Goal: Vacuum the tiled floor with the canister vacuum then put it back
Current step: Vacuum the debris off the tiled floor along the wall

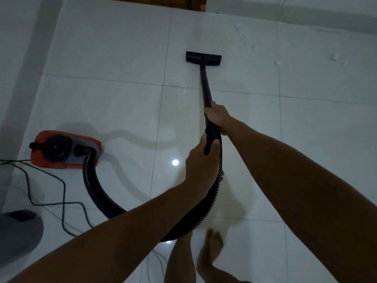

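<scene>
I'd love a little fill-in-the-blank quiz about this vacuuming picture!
1. The canister vacuum has a ____ body.
2. Both hands, the left hand and the right hand, grip the black ____.
3. The floor nozzle rests on the white ____ floor.
4. The person's feet are ____.

Missing words: red; wand; tiled; bare

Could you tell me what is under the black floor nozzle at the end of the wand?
The flat black floor nozzle lies on a glossy white floor tile. Whether dirt sits beneath it cannot be seen. White debris specks lie to its right, apart from it.
</scene>
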